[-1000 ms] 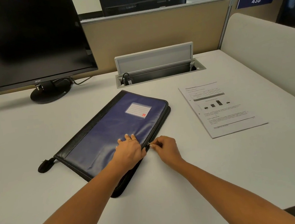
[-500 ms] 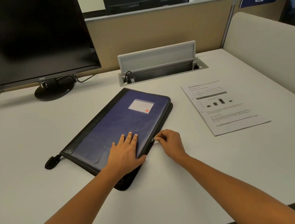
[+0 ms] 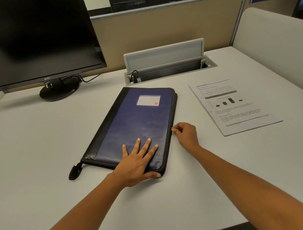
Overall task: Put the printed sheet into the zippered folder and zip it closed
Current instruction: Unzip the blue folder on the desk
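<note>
Right hand [image 3: 186,133] pinches zipper [image 3: 172,116] on right edge of zippered folder [image 3: 138,119]; pull tab too small to make out. Left hand [image 3: 138,163] pressed flat on folder's near corner, fingers straight and spread. Folder closed, at frame centre on desk [image 3: 39,143]. Printed sheet [image 3: 234,105] flat on desk at centre right, apart from folder. Monitor [image 3: 30,39] at upper left.

Wording on the printed sheet [image 3: 234,105] too small to read
</note>
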A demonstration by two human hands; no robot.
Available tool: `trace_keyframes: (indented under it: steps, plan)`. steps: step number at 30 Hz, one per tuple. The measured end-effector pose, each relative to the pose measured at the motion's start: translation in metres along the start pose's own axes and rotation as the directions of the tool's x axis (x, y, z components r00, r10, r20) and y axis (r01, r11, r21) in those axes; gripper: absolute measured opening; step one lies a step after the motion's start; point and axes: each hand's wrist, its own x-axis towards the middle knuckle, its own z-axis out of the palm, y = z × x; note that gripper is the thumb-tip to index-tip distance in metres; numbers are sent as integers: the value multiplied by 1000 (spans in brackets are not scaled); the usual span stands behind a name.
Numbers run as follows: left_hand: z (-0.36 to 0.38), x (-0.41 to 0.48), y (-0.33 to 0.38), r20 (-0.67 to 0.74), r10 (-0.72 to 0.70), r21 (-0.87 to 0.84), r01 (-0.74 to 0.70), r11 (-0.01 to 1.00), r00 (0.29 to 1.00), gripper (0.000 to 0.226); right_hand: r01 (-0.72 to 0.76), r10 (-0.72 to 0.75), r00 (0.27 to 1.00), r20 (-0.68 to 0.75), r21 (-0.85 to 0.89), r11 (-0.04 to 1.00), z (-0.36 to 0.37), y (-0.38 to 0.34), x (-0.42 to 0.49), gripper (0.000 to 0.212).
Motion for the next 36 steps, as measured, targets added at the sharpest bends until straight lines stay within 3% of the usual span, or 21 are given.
trace_keyframes:
  steps: [7, 17, 24, 36]
  plan:
    - [2, 4, 0, -3, -7, 22, 8, 1000, 1000, 95, 16, -16, 1000, 5, -6, 1000, 2, 3, -12, 16]
    - [2, 16, 7, -32, -17, 22, 18, 1000, 999, 116, 53, -53, 998, 34, -3, 999, -5, 10, -35, 13]
    - [-10, 34, 24, -48, -108, 0, 109, 994, 993, 80, 96, -98, 990, 101, 28, 995, -17, 23, -59, 8]
    - [-17, 58, 37, -86, -183, -9, 183, 983, 979, 81, 70, -77, 989, 124, 60, 996, -20, 27, -78, 10]
